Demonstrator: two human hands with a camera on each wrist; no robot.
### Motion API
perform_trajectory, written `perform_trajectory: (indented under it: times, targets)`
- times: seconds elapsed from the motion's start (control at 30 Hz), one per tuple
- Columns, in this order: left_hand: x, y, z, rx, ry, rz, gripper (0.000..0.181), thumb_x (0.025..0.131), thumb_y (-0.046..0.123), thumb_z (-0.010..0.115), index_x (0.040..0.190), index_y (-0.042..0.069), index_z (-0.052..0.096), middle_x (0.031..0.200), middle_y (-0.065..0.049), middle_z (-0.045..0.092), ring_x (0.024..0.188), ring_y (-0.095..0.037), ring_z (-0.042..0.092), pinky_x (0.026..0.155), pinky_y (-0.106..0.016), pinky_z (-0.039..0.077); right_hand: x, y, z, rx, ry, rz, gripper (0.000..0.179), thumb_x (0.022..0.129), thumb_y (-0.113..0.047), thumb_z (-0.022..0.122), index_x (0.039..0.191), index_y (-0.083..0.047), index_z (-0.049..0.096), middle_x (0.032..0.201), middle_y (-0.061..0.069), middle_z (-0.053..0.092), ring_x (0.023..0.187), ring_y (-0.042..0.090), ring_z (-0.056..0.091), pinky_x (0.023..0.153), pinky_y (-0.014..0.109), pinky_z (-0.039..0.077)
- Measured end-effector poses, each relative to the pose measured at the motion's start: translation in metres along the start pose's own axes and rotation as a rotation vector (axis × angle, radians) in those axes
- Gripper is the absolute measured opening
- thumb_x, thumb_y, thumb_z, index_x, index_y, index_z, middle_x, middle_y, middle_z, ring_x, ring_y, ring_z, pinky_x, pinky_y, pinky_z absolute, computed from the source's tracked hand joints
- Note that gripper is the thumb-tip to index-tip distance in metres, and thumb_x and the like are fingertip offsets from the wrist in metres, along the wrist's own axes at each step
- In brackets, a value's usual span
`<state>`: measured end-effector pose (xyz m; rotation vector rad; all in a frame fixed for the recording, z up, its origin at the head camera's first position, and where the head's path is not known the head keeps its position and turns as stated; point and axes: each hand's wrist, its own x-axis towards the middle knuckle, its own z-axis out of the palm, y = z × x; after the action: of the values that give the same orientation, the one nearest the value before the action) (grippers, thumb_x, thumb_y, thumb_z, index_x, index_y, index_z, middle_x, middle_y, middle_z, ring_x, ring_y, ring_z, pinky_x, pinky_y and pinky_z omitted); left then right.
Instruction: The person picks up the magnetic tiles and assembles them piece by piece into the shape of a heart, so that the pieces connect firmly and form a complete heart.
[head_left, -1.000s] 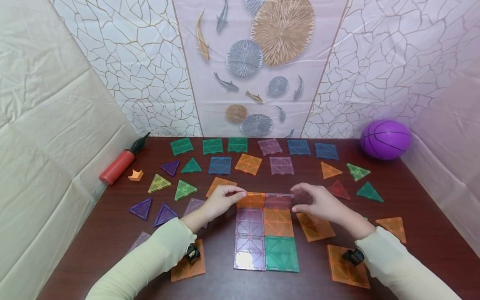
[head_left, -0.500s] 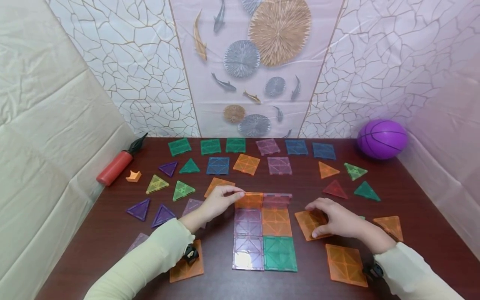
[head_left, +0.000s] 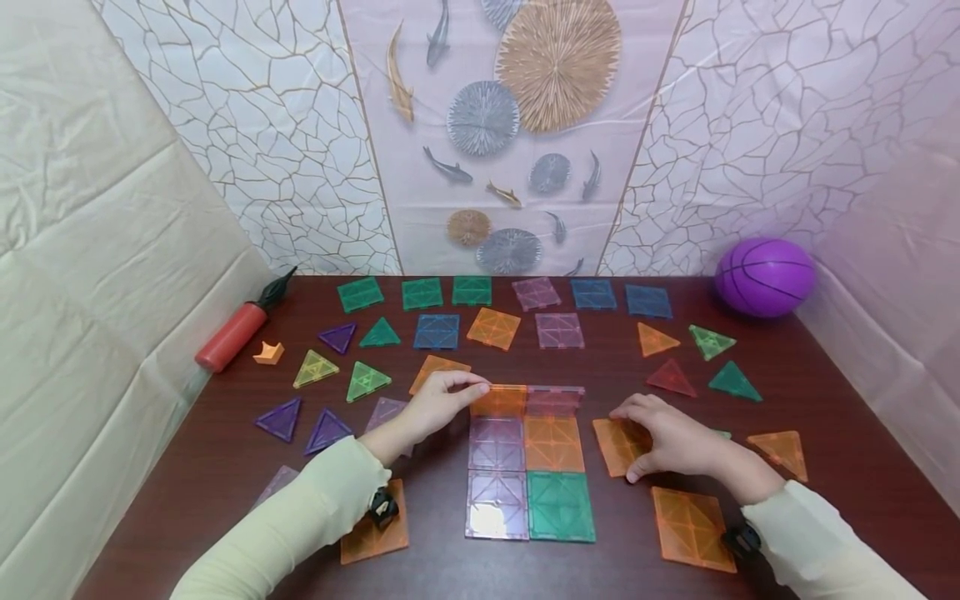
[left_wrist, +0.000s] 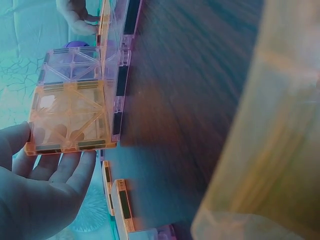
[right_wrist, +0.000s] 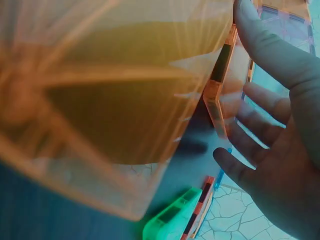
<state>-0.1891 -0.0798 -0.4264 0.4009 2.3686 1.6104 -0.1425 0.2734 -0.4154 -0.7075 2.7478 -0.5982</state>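
Observation:
In the head view, my left hand [head_left: 442, 410] pinches the left edge of an upright orange square magnetic tile [head_left: 501, 402]. A pink tile [head_left: 556, 402] stands upright beside it. Both rise at the far side of a flat block made of two pale purple tiles [head_left: 497, 444], an orange tile [head_left: 553, 444] and a green tile [head_left: 560, 507]. To the right of that block my right hand [head_left: 678, 442] grips another orange square tile [head_left: 618, 447], thumb at its near edge and fingers at the far edge. The left wrist view shows fingers behind the upright orange tile [left_wrist: 70, 115].
Further square tiles, such as a blue one [head_left: 437, 332], lie along the table's back. Triangles, including a purple one [head_left: 327, 431] and a red one [head_left: 672, 377], lie at both sides. A red hand pump [head_left: 231, 337] is back left, a purple ball [head_left: 765, 277] back right.
My right hand has left the upright pink tile, moved right and toward me, and taken hold of the loose orange square, which has shifted slightly. My left hand stays at the upright orange tile.

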Motion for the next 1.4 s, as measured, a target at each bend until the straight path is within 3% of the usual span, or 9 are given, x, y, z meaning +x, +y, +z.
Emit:
perform_trajectory:
  times: [0.17, 0.4, 0.5, 0.67, 0.87, 0.97, 1.23, 1.4]
  targets:
    - [0.0, 0.0, 0.0, -0.005, -0.003, 0.0, 0.026, 0.094, 0.024, 0.063, 0.112, 0.008, 0.072, 0.118, -0.008, 0.067, 0.113, -0.024, 0.058, 0.097, -0.045, 0.045, 0.004, 0.001, 0.002, -0.047, 0.084, 0.047, 0.084, 0.064, -0.048, 0.086, 0.129, -0.003, 0.057, 0.107, 0.005, 0.051, 0.096, 0.02, 0.047, 0.08, 0.04, 0.048]
    - [-0.001, 0.0, 0.0, -0.008, -0.004, 0.002, 0.026, 0.095, 0.024, 0.063, 0.112, 0.008, 0.072, 0.118, -0.008, 0.067, 0.111, -0.024, 0.059, 0.095, -0.044, 0.047, 0.007, -0.002, 0.004, -0.094, 0.204, 0.055, 0.067, 0.071, -0.035, 0.085, 0.12, 0.003, 0.062, 0.091, 0.001, 0.046, 0.078, 0.015, 0.04, 0.064, 0.028, 0.036]
    - [0.0, 0.0, 0.0, -0.005, -0.002, -0.001, 0.026, 0.095, 0.024, 0.063, 0.112, 0.008, 0.072, 0.118, -0.008, 0.067, 0.112, -0.024, 0.059, 0.096, -0.044, 0.047, 0.008, -0.006, 0.003, -0.046, 0.219, 0.117, 0.061, 0.077, -0.03, 0.081, 0.121, 0.007, 0.06, 0.091, 0.006, 0.048, 0.075, 0.017, 0.042, 0.062, 0.03, 0.036]
    - [0.0, -0.001, 0.0, -0.003, -0.002, 0.0, 0.026, 0.094, 0.025, 0.063, 0.112, 0.008, 0.072, 0.119, -0.008, 0.067, 0.113, -0.024, 0.058, 0.097, -0.046, 0.046, 0.01, -0.012, 0.001, 0.054, 0.243, 0.223, 0.051, 0.087, -0.022, 0.072, 0.123, 0.01, 0.055, 0.097, 0.017, 0.06, 0.08, 0.024, 0.054, 0.067, 0.038, 0.047]
    - [0.0, -0.001, 0.0, -0.004, -0.004, -0.005, 0.026, 0.095, 0.026, 0.063, 0.112, 0.009, 0.072, 0.118, -0.007, 0.067, 0.112, -0.024, 0.058, 0.097, -0.046, 0.046, 0.011, -0.019, 0.001, 0.158, 0.226, 0.327, 0.048, 0.093, -0.02, 0.064, 0.127, 0.011, 0.05, 0.073, 0.006, 0.057, 0.061, 0.016, 0.052, 0.057, 0.032, 0.042]
    - [0.001, -0.001, 0.0, -0.003, -0.002, -0.007, 0.025, 0.095, 0.026, 0.063, 0.111, 0.009, 0.072, 0.118, -0.006, 0.067, 0.112, -0.023, 0.058, 0.097, -0.046, 0.046, 0.01, -0.023, 0.003, 0.205, 0.224, 0.359, 0.05, 0.094, -0.021, 0.062, 0.128, 0.012, 0.047, 0.07, 0.004, 0.058, 0.056, 0.015, 0.055, 0.055, 0.032, 0.045]
    - [0.001, -0.001, 0.0, 0.002, -0.001, -0.012, 0.025, 0.094, 0.025, 0.063, 0.111, 0.009, 0.072, 0.117, -0.006, 0.067, 0.111, -0.023, 0.059, 0.097, -0.046, 0.046, 0.008, -0.033, 0.007, 0.285, 0.23, 0.414, 0.053, 0.094, -0.022, 0.063, 0.128, 0.013, 0.043, 0.077, 0.008, 0.063, 0.057, 0.016, 0.062, 0.06, 0.035, 0.052]
    - [0.0, -0.001, 0.0, -0.001, 0.0, -0.017, 0.025, 0.094, 0.026, 0.063, 0.111, 0.01, 0.072, 0.118, -0.006, 0.067, 0.112, -0.023, 0.058, 0.098, -0.047, 0.045, 0.007, -0.041, 0.007, 0.345, 0.227, 0.437, 0.056, 0.093, -0.022, 0.064, 0.131, 0.013, 0.04, 0.092, 0.022, 0.064, 0.058, 0.018, 0.065, 0.06, 0.037, 0.055]
